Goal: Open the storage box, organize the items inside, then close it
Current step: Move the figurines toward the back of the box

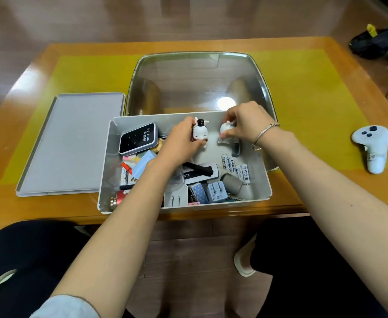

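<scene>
Since the lid (71, 143) is already off and lying flat on the table (303, 187) just left of the storage box (188, 206), we're clearly in the organizing step now. The box sits at the near edge of the table, right in front of us, with a clear plastic tub (200, 81) behind it.

Our left hand (181, 141) is wrapped around a little white figure with a black hat (199, 133), and our right hand (243, 122) is pinching a second white figure (225, 129), both held over the bare back part of the box. Looks like we're pairing them up there, so the next move probably means setting both down upright side by side without tipping them.

Count-wise: two figures, one black wifi gadget (139, 138), at least five white batteries (234, 167) in the right-hand cluster plus one more on the left, and two plug adapters (217, 191) near the front wall. Some of the pile is hidden under our arm, so we can't count that. One white game controller (372, 145) sits off to the right on the table.
</scene>
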The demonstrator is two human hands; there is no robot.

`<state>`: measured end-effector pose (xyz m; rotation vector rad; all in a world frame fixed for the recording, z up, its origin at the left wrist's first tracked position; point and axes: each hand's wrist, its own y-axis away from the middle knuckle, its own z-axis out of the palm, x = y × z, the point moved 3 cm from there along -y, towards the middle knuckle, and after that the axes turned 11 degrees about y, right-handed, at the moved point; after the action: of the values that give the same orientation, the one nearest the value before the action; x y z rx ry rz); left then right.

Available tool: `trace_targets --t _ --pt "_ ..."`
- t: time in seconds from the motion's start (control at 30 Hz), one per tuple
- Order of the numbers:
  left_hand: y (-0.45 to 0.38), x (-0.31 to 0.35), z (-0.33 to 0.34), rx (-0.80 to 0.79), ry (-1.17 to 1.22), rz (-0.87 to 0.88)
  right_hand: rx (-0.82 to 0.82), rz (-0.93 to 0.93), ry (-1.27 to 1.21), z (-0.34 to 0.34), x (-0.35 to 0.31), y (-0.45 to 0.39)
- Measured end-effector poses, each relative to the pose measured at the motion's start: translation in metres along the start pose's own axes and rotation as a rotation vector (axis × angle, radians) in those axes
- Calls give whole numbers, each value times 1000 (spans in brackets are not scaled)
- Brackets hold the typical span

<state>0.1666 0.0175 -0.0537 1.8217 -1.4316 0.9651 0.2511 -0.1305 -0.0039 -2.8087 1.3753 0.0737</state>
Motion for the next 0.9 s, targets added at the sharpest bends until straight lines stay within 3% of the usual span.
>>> trace_targets --t 0.23,0.47,0.9 --pt "1 -2 2 -15 -25 19 -55 -32 103 9 -2 -9" --pt "1 -3 2 -11 -35 25 94 -75 192 -1 8 -9" --pt "0 -5 3 -2 -35 25 110 15 271 6 8 -7"
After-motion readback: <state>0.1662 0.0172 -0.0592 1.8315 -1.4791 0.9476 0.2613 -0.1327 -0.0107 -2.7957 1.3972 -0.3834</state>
